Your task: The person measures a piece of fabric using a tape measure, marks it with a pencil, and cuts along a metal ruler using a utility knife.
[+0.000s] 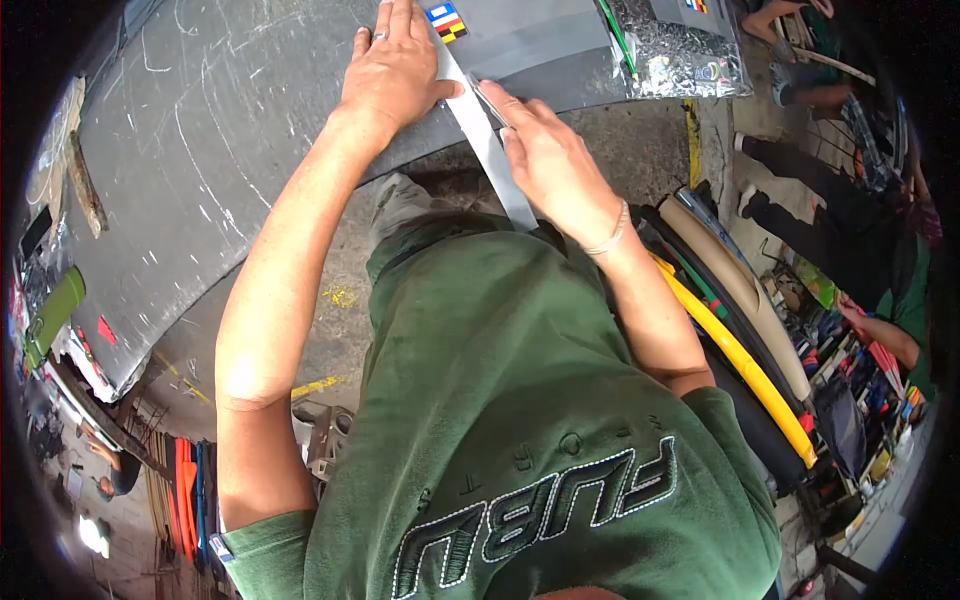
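Observation:
A long metal ruler (485, 150) lies across the front edge of the dark, scratched table (200, 130), its near end reaching out over the edge toward my shirt. My left hand (398, 72) is spread flat beside and on the ruler, pressing it down, with a ring on one finger. Along the ruler's right side, my right hand (545, 150) is closed round a slim metallic tool (490, 103), probably a cutter, mostly hidden by the fingers. A grey sheet (530, 35) lies under the ruler, and a small sticker of coloured flags (446, 22) is near my left fingertips.
A green pencil (618, 40) and clear plastic packaging (690, 75) lie at the table's right. Rolls of material, one yellow (745, 365), stand at my right. A green roll (55, 310) is at the far left. Other people (820, 185) are at the right and lower left.

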A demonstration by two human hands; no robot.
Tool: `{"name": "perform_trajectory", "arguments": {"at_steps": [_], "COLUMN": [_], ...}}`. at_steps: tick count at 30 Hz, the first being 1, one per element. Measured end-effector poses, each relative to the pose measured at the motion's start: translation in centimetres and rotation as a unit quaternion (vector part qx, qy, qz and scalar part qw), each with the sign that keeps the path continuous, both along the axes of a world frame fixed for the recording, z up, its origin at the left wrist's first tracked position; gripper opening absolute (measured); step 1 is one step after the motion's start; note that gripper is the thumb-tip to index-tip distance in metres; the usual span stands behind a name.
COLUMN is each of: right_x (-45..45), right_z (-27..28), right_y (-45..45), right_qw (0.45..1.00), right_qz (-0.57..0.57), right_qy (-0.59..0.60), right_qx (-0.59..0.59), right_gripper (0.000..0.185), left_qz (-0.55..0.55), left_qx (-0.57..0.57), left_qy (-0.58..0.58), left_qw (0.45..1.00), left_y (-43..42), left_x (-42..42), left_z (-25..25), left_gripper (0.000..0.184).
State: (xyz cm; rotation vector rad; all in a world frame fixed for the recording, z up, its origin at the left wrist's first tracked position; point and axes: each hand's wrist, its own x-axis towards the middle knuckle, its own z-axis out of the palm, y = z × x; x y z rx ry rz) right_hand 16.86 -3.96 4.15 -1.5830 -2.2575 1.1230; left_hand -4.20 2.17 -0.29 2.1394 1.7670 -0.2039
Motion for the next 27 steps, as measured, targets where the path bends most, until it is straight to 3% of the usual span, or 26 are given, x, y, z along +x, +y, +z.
{"name": "perform_trajectory", "arguments": {"at_steps": [2,5,6,7,8,9,11,13,15,16,18,20,21,23,26,27], "right_x": [0.8,2.0,2.9,4.4,5.1,5.4,5.6,5.7,4.4,3.7,2.3,1.0,-0.4,-3.7,-6.3,-7.0], "right_z": [0.3,3.1,4.2,4.0,3.7,4.1,4.9,4.9,6.5,6.1,5.3,3.8,1.2,-2.2,-2.0,-3.1], "right_y": [0.6,1.1,1.7,2.2,2.8,2.9,3.7,4.9,6.9,7.2,7.9,9.3,10.3,11.9,12.6,12.9], "right_qw": [0.997,0.948,0.902,0.847,0.754,0.707,0.696,0.768,0.927,0.962,0.998,0.993,0.976,0.875,0.910,0.883], "right_qz": [-0.012,-0.135,-0.173,-0.156,-0.135,-0.115,-0.084,-0.066,-0.089,-0.067,-0.045,0.004,-0.018,-0.084,-0.123,-0.125], "right_qy": [0.077,0.231,0.291,0.403,0.532,0.587,0.607,0.541,0.217,0.169,0.039,-0.008,0.207,0.475,0.378,0.426], "right_qx": [0.005,-0.172,-0.270,-0.308,-0.361,-0.377,-0.375,-0.337,-0.293,-0.204,-0.018,0.118,0.073,-0.051,-0.119,-0.156], "right_gripper": [0.058,0.052,0.049,0.050,0.058,0.063,0.065,0.063,0.054,0.048,0.044,0.044,0.042,0.043,0.044,0.046], "left_qz": [0.004,0.013,0.014,0.014,0.013,0.011,0.011,0.013,0.016,0.016,0.017,0.022,0.027,0.029,0.030,0.031], "left_qx": [0.005,0.005,0.006,0.006,0.004,0.002,-0.008,-0.024,-0.018,-0.016,-0.011,-0.003,0.004,0.007,-0.003,-0.006], "left_qy": [-0.001,-0.005,-0.004,-0.002,0.000,0.004,0.011,0.021,0.014,0.010,0.005,-0.008,-0.018,-0.031,-0.031,-0.027], "left_qw": [1.000,1.000,1.000,1.000,1.000,1.000,1.000,0.999,1.000,1.000,1.000,1.000,0.999,0.999,0.999,0.999], "left_y": [0.1,-0.1,-0.1,0.0,-0.1,0.0,0.2,0.3,0.4,0.3,0.2,0.0,-0.3,-0.3,-0.3,-0.2], "left_x": [-0.2,-0.1,-0.2,-0.2,-0.2,-0.2,-0.1,0.1,-0.1,-0.1,-0.2,-0.4,-0.6,-0.5,-0.5,-0.5], "left_z": [0.0,0.1,0.0,0.0,0.0,0.0,0.4,0.7,0.5,0.3,0.2,-0.2,-0.4,-0.4,0.2,0.1], "left_gripper": [0.110,0.111,0.112,0.112,0.112,0.112,0.112,0.112,0.113,0.114,0.114,0.115,0.115,0.116,0.118,0.118]}}
